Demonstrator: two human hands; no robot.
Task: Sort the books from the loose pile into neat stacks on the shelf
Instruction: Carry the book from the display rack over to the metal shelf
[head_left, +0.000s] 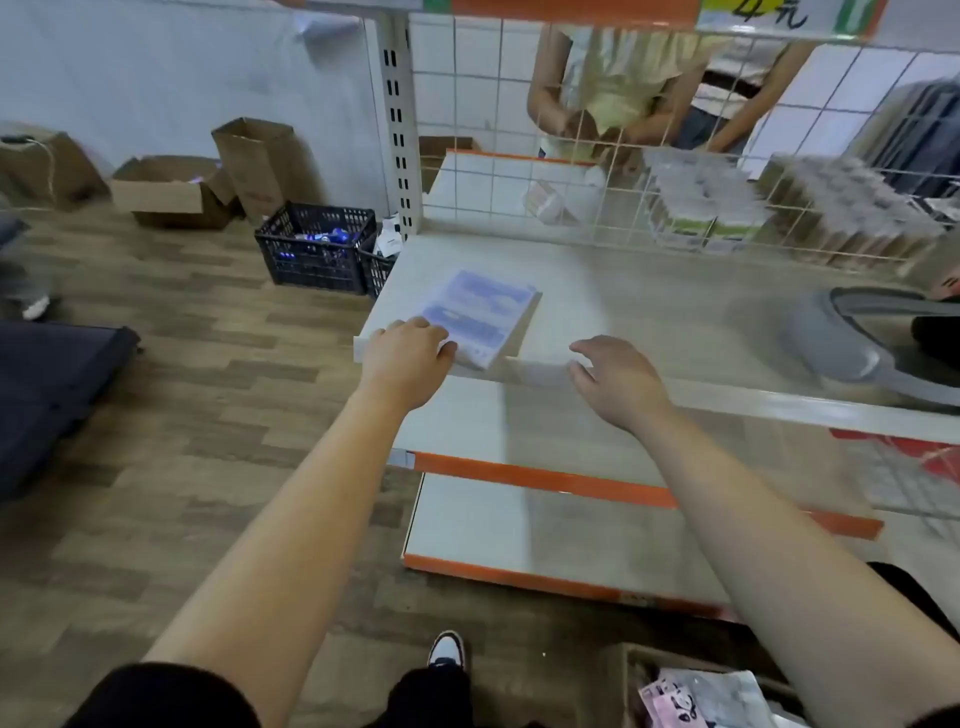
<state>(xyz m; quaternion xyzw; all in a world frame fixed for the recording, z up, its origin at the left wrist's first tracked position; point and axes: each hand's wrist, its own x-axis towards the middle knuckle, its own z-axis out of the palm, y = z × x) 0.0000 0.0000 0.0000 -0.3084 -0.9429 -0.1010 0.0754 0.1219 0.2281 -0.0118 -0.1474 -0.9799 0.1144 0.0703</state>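
Squaring a Low Stack at the Shelf Corner

The pale shelf (649, 291) runs across the view. On its front left corner lies a low stack of books (483, 312) with blue covers, turned askew to the shelf edge and blurred.

Low at the right, a cardboard box (629, 675) holds loose pink and grey packets, probably the pile.

The books look thin, light and soft-covered, so they would likely bend if lifted by one corner and slide on one another. It seems safer to press the stack flat from above, or to hold it along opposite long edges.

The left hand (405, 353) touches the stack's near corner, but I cannot tell whether it grips or only presses. The right hand (613, 374) hovers over the shelf's front edge, fingers relaxed and spread, holding nothing.
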